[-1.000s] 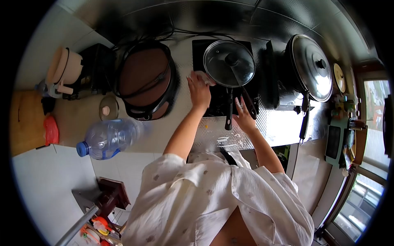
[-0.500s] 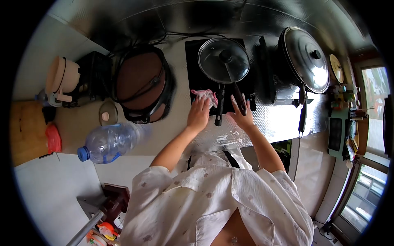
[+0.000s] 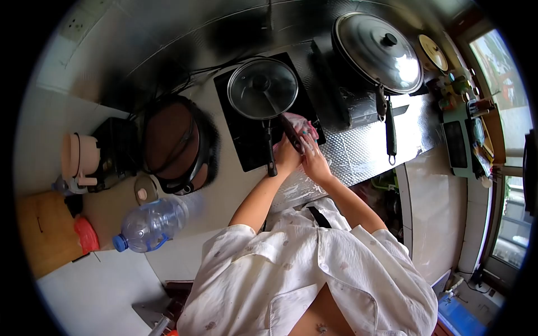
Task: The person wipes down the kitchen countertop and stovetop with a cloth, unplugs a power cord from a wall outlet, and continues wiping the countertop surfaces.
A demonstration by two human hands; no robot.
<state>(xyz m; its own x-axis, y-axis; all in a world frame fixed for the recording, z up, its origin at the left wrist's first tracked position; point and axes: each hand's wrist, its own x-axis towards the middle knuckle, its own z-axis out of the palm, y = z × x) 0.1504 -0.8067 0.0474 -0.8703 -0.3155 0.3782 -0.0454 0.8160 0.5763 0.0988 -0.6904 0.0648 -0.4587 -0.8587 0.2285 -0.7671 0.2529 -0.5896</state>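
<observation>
A frying pan under a glass lid [image 3: 246, 103] stands on the black induction cooktop [image 3: 234, 147], its black pan handle [image 3: 270, 148] pointing towards me. Beside it, a second dark handle [image 3: 292, 134] slants out from under the lid. My left hand [image 3: 288, 155] reaches beneath this slanted handle, closed on a pink-and-white cloth [image 3: 305, 127]; its fingertips are mostly hidden. My right hand [image 3: 316, 163] lies close against it, near the slanted handle's end. Its fingers are stretched towards the cloth and seem to touch it.
To the right stands a large lidded wok [image 3: 381, 53] with a long handle. On the left are an open-looking electric griddle [image 3: 172, 140], a small glass lid [image 3: 146, 190], a big plastic water bottle [image 3: 151, 224] and a pink pot [image 3: 81, 157]. Cables run along the back wall.
My left hand and the cloth have moved from left of the pan handle to its right, under the slanted handle. My right hand has come together with the left. The view has turned.
</observation>
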